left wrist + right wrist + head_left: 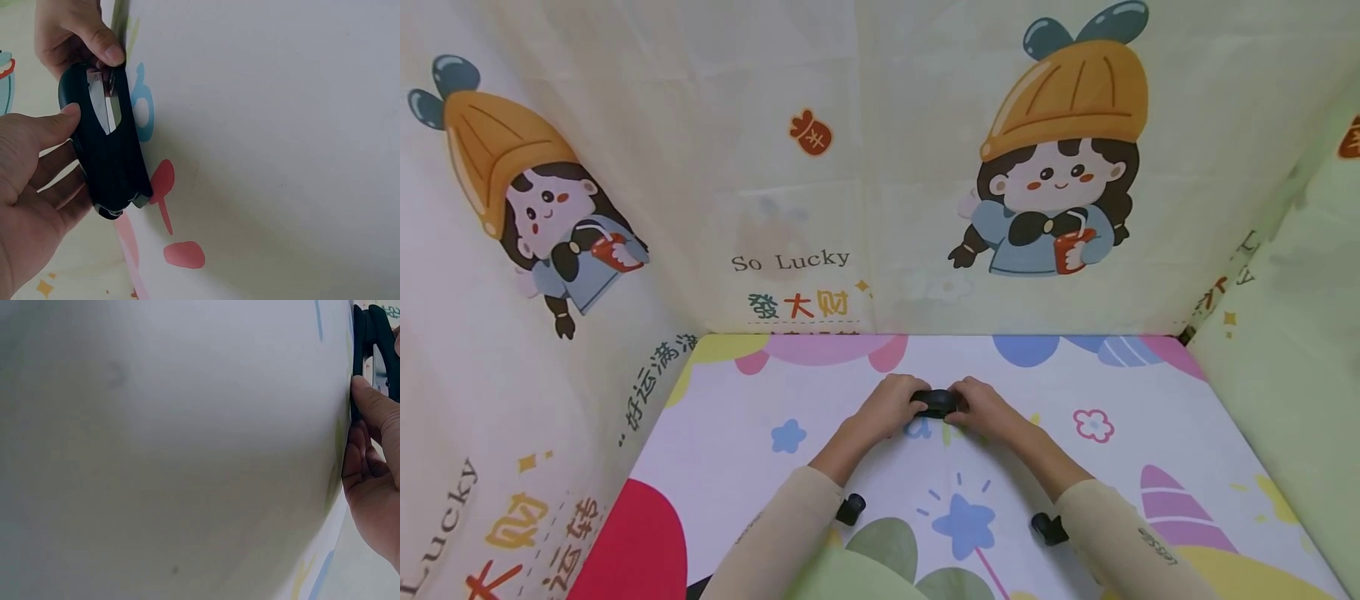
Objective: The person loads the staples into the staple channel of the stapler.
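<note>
A black stapler [938, 404] is held between both hands over the far middle part of the table. My left hand [893, 404] grips its left end; in the left wrist view the thumb lies on one side of the stapler [106, 156] and the fingers are on the other. My right hand [988, 408] pinches the opposite end, with the thumb [369, 394] against the base in the right wrist view. Bare metal shows through the side opening near that end. Between the stapler's upper arm and its base there is a gap. Part of the right hand's fingers is hidden.
The table [730, 467] wears a printed white cover with stars, flowers and coloured shapes. Patterned cloth walls [910, 208] rise behind it and at both sides. Dark wrist-camera mounts [851, 509] stick out near each sleeve.
</note>
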A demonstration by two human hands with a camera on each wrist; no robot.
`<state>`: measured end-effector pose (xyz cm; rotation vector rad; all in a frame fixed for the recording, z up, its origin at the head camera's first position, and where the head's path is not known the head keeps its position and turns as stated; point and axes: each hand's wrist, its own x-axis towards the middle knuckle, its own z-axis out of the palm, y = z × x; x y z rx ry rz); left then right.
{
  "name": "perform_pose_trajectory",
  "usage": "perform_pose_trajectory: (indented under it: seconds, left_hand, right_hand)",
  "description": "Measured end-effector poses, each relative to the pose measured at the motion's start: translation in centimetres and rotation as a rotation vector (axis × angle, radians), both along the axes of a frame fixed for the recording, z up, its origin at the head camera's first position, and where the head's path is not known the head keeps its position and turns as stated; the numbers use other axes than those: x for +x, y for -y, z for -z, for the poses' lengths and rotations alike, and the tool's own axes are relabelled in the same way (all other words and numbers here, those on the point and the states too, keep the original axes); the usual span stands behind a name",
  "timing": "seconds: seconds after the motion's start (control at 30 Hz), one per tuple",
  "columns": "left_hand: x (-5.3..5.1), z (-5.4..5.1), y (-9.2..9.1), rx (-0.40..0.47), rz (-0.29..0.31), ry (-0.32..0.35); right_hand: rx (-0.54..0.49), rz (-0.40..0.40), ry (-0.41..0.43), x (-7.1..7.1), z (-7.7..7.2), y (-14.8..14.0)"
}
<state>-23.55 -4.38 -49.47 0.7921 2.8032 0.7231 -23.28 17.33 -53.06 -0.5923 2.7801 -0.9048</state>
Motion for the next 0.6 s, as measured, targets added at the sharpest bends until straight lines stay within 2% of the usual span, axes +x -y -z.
perform_pose_trajectory:
  seconds: [0.33, 0.47, 0.6]
  left_hand:
    - [-0.1, -0.1, 0.2, -0.035, 0.005, -0.003]
    - [0.1, -0.7, 0.4, -0.047, -0.002, 0.004]
    - [0.4, -1.6, 0.7, -0.065, 0.005, -0.022]
  right_hand:
    - [0.021, -0.015, -0.039, 0.1, 0.4, 0.1]
    - [0.038, -0.034, -0.076, 0.1, 0.3, -0.1]
    - [0.032, -0.057, -0.099, 0.2, -0.1, -0.3]
